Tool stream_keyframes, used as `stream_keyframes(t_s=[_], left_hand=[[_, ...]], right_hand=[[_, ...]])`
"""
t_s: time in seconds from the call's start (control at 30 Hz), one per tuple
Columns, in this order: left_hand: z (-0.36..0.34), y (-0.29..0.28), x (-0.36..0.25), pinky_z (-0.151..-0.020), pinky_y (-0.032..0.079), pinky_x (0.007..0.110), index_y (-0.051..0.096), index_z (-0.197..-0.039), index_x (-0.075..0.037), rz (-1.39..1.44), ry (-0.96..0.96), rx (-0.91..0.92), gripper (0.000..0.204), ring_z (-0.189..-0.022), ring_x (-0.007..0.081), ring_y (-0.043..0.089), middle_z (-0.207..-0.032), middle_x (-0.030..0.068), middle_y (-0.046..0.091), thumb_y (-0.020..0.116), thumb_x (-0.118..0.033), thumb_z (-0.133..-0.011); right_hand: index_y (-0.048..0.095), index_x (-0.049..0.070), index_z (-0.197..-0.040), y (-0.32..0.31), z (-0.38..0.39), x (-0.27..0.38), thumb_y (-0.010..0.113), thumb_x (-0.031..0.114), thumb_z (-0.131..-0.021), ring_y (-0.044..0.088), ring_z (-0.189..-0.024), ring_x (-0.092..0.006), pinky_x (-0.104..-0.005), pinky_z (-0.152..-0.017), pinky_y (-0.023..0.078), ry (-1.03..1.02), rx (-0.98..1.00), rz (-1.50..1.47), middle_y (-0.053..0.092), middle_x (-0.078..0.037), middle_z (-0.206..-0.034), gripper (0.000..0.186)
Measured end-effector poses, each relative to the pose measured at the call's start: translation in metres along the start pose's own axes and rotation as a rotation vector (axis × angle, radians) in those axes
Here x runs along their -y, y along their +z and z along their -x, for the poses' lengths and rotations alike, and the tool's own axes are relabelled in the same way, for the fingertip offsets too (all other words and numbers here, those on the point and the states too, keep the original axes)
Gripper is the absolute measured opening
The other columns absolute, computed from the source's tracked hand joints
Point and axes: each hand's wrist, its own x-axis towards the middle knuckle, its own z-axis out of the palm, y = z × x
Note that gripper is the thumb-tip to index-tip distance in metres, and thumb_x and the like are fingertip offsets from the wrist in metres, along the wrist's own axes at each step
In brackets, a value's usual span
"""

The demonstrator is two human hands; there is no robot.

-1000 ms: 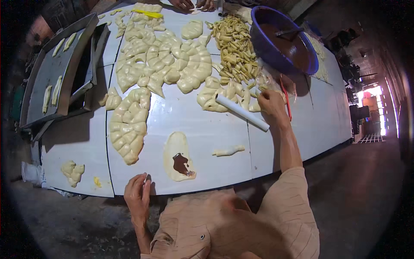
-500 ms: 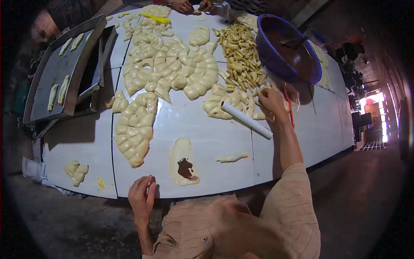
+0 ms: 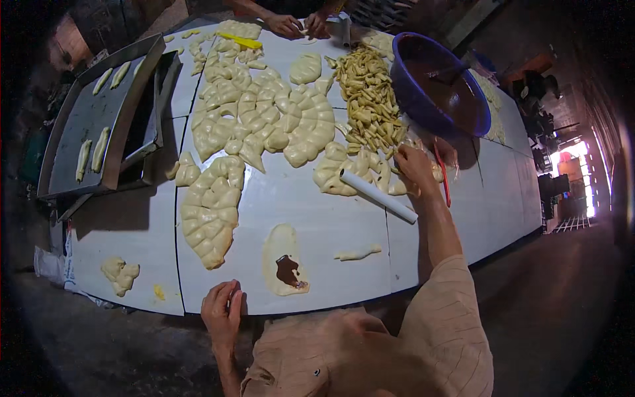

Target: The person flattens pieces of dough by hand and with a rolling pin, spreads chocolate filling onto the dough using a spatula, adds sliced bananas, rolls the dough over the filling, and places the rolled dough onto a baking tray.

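Observation:
My right hand (image 3: 415, 165) reaches to the near end of a heap of cut yellow pieces (image 3: 368, 99) that look like banana. Its fingers are bent down among dough pieces and a clear plastic bag (image 3: 450, 153); what they grip is hidden. My left hand (image 3: 222, 308) rests at the table's front edge, fingers loosely curled, thumb apart, holding nothing. Between the hands lies a flattened oval of dough (image 3: 272, 253) with a dark brown smear of filling (image 3: 287, 271) on it. A rolled dough stick (image 3: 358, 253) lies right of it. A white rolling pin (image 3: 378, 196) leans across dough beside my right hand.
Dough portions (image 3: 264, 109) spread over the white table (image 3: 317, 225). A purple basin (image 3: 402, 73) of brown filling stands back right, near a red-handled tool (image 3: 442, 173). Metal trays (image 3: 73, 142) with dough sticks stand left. A yellow scraper (image 3: 239, 40) lies far back, near another person's hands (image 3: 301, 26).
The table scene has shifted slightly downward in view. My right hand stays by the heap, its fingers moved a little left. My left hand remains at the table edge.

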Motion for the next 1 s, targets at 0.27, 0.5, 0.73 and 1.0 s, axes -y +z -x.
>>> stream_keyframes(t_s=[0.27, 0.5, 0.73, 1.0], left_hand=[[-0.004, 0.001, 0.002, -0.07, 0.052, 0.035, 0.074, -0.109, -0.002, 0.051, -0.021, 0.023, 0.02, -0.077, 0.0222, 0.065, -0.101, 0.0113, 0.072, 0.074, -0.009, -0.089], [-0.009, -0.003, 0.003, -0.065, 0.052, 0.032, 0.073, -0.11, 0.0, 0.066, 0.004, 0.033, 0.022, -0.074, 0.021, 0.064, -0.1, 0.0121, 0.071, 0.074, -0.007, -0.089], [-0.024, -0.002, -0.011, -0.075, 0.052, 0.038, 0.072, -0.109, -0.003, 0.047, 0.095, 0.125, 0.024, -0.089, 0.0298, 0.069, -0.107, 0.0126, 0.071, 0.076, -0.011, -0.087], [-0.021, 0.015, -0.014, -0.078, 0.049, 0.038, 0.073, -0.11, -0.012, -0.045, 0.323, 0.232, 0.029, -0.092, 0.025, 0.067, -0.106, 0.005, 0.07, 0.08, -0.022, -0.083]], right_hand=[[0.073, 0.006, -0.099, -0.003, -0.007, -0.01, 0.054, 0.037, -0.092, 0.068, -0.09, -0.0425, -0.0507, -0.082, 0.052, 0.004, 0.103, -0.017, 0.071, -0.023, -0.094, 0.037], [0.072, -0.001, -0.102, 0.002, -0.005, -0.055, 0.074, 0.028, -0.084, 0.065, -0.085, -0.0173, -0.0327, -0.078, 0.05, 0.105, 0.053, -0.512, 0.071, -0.009, -0.092, 0.034], [0.068, 0.002, -0.117, -0.042, 0.047, 0.031, 0.069, 0.026, -0.095, 0.061, -0.084, -0.0124, -0.0299, -0.072, 0.05, 0.176, 0.177, -0.782, 0.068, -0.004, -0.095, 0.033], [0.064, 0.003, -0.128, -0.029, 0.171, 0.186, 0.064, 0.012, -0.093, 0.068, -0.09, -0.0291, -0.0397, -0.084, 0.054, -0.283, 0.44, -0.63, 0.071, -0.016, -0.108, 0.036]])
